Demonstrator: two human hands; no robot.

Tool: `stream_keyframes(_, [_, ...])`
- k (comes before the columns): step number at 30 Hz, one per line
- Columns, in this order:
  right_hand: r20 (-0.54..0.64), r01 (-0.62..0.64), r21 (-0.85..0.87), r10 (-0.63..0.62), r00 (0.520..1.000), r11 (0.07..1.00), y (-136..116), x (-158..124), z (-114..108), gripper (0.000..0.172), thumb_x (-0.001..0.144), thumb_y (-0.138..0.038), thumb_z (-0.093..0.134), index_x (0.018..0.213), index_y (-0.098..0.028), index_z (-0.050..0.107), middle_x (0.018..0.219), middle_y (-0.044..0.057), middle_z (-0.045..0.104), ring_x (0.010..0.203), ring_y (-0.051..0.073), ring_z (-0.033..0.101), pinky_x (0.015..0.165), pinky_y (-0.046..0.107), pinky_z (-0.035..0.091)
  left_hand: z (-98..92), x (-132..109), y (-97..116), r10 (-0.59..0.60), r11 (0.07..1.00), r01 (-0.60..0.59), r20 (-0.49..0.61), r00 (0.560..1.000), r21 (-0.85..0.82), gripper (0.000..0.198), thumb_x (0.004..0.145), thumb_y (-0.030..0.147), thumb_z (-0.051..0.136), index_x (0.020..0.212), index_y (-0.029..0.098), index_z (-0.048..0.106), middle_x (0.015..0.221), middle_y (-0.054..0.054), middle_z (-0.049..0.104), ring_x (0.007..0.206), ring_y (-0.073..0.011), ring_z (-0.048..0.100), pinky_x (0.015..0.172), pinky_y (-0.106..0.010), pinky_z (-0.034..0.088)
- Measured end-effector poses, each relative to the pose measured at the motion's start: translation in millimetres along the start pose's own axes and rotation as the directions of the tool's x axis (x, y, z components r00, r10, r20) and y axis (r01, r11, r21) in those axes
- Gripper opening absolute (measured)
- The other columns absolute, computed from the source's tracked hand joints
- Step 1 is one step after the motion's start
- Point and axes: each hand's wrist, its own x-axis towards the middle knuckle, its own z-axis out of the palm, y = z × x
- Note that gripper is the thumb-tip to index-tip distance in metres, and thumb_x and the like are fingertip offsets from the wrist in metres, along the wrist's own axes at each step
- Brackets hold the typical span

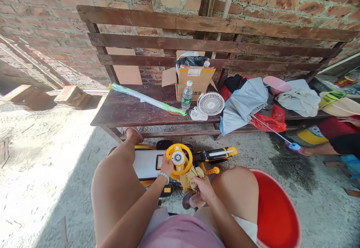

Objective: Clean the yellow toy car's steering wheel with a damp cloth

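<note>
Toy: ride-on car on the concrete floor, between the person's knees, just in front of the bench; left end partly hidden by a leg.
Body: white flat panel, yellow edging, black parts below; black-framed plate beside the wheel.
Wheel: steering wheel, yellow ring and spokes, white hub with dark round emblem.
Arm: toy arm, black and yellow, pale stripe along it, yellow tip, sticks out right.
Lever: yellow lever, below the arm, rounded end with small holes.
Left hand: bead bracelet, fingers closed around the wheel's left rim.
Right hand: pinching the cloth, thumb on top; other fingers mostly hidden.
Cloth: yellowish-tan, crumpled, brown patches, against the wheel's lower right side.
Tub: red, beside the right knee.
</note>
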Motion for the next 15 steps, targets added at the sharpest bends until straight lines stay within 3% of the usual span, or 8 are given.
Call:
stream_keyframes(4, [-0.134,0.154,-0.140,-0.172,0.976,0.978,-25.2,1.7,-7.0,0.026,0.062,-0.026,0.078,0.088,-0.025,0.076,0.091,0.005,0.082,0.094,0.032,0.076,0.082,0.040,0.064,1.2,1.0,-1.3,-0.046,0.999,0.046,-0.014,0.999,0.004,0.037,0.102,0.020,0.061,0.138,0.021,0.062,0.142,-0.017,0.076,0.136,-0.0274,0.073,0.118,-0.041,0.056])
stream_keyframes(7, [-0.117,0.269,-0.239,-0.302,0.946,0.933,-59.4,20.1,3.3,0.038,0.061,-0.020,0.078,0.098,-0.027,0.079,0.103,0.007,0.084,0.117,0.037,0.075,0.101,0.045,0.063,2.8,1.5,-2.5,-0.062,0.998,0.062,-0.011,0.998,0.006,0.033,0.101,0.020,0.062,0.134,0.021,0.062,0.136,-0.017,0.078,0.132,-0.0294,0.075,0.115,-0.042,0.057])
stream_keyframes(10, [0.024,0.393,-0.334,-0.409,0.912,0.857,-99.2,49.8,28.4,0.055,0.059,-0.014,0.077,0.112,-0.027,0.082,0.130,0.008,0.082,0.141,0.038,0.066,0.122,0.047,0.052,4.0,2.1,-4.9,-0.045,0.999,0.044,-0.013,0.999,-0.007,0.029,0.102,0.021,0.061,0.131,0.020,0.062,0.125,-0.016,0.080,0.122,-0.0299,0.078,0.110,-0.045,0.060])
stream_keyframes(12, [0.179,0.434,-0.419,-0.396,0.900,0.797,-124.0,72.8,49.4,0.061,0.056,-0.009,0.077,0.115,-0.026,0.085,0.143,0.009,0.078,0.151,0.037,0.059,0.128,0.044,0.046,4.2,2.4,-6.7,-0.039,0.998,0.040,0.010,0.999,-0.058,0.027,0.102,0.024,0.062,0.129,0.021,0.062,0.119,-0.014,0.080,0.113,-0.0295,0.079,0.103,-0.045,0.064])
stream_keyframes(15, [0.363,0.367,-0.517,-0.190,0.912,0.773,-149.4,105.1,76.5,0.054,0.046,-0.001,0.078,0.094,-0.026,0.088,0.118,0.005,0.086,0.130,0.037,0.072,0.111,0.039,0.056,4.1,2.3,-8.1,-0.071,0.990,0.077,0.057,0.996,-0.115,0.030,0.101,0.033,0.071,0.128,0.022,0.063,0.111,-0.012,0.080,0.104,-0.0293,0.080,0.093,-0.044,0.067])
